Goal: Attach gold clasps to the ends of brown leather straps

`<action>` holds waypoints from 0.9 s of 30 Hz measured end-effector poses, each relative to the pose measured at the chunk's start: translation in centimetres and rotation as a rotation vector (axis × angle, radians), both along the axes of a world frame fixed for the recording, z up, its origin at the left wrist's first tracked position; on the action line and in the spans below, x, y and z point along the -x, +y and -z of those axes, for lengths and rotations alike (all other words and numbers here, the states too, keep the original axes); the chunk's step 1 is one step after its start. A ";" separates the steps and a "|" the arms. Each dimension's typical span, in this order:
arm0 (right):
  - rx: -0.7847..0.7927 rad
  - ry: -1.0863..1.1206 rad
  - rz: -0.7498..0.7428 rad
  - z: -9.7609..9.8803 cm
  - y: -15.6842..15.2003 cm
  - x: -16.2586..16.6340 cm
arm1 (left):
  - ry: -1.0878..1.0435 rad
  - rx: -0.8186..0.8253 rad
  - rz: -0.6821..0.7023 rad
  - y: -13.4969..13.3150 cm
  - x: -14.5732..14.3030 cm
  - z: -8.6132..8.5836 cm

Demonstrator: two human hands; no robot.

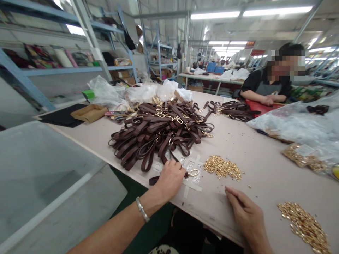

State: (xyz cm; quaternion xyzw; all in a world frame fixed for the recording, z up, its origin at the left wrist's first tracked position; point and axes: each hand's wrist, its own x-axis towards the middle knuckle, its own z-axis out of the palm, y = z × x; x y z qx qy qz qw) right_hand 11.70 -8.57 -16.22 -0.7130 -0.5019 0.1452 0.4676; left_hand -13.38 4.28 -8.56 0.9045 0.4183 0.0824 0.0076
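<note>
My left hand [171, 179] is closed on a dark brown leather strap [154, 180] near the table's front edge. A gold oval ring [194, 172] sticks out of the strap's end to the right of my fingers. My right hand [245, 208] hovers low over the table with thumb and fingers pressed together; whatever they may pinch is too small to make out. Just beyond it lies a heap of small gold metal pieces [222, 167], and a second gold heap [304, 225] is at the right. Behind my left hand rises a big pile of brown straps [159, 130] with gold hardware.
Taped clear plastic [195, 162] covers part of the table [254, 155]. More straps [235, 110], a cardboard tray [89, 113] and plastic bags [304, 120] lie around. A co-worker [267, 84] sits across at the right. A large pale bin [53, 190] stands at the left.
</note>
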 end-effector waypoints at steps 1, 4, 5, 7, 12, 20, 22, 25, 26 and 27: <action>0.026 0.078 -0.012 -0.3 -0.4 0.4 | 0.000 0.001 0.010 0.0 -0.1 0.1; 0.095 0.300 0.002 -1.3 -1.4 1.6 | -0.018 -0.009 0.004 -0.5 0.1 -0.2; 0.107 0.373 0.016 -1.7 -1.6 2.0 | -0.037 -0.020 -0.002 -0.9 0.2 -0.5; 0.107 0.504 0.024 -2.4 -2.1 2.8 | -0.142 -0.013 0.003 -1.9 0.2 -1.4; 0.020 0.745 -0.073 -3.8 -2.9 4.5 | -0.664 0.584 -0.039 -5.1 -1.5 -2.5; 0.022 0.956 -0.205 -4.7 -3.3 6.5 | -1.135 1.413 -0.061 -8.3 -4.6 -0.6; 0.056 0.990 -0.182 -4.8 -3.3 6.6 | -1.150 1.405 -0.009 -8.6 -4.6 -0.7; 0.087 1.001 -0.126 -4.8 -3.4 6.5 | -1.110 1.316 0.053 -9.0 -4.6 -0.9; 0.092 0.992 -0.111 -4.9 -3.5 6.5 | -1.091 1.286 0.064 -9.0 -4.6 -0.9; 0.095 0.981 -0.101 -4.9 -3.5 6.4 | -1.079 1.264 0.071 -9.0 -4.6 -0.9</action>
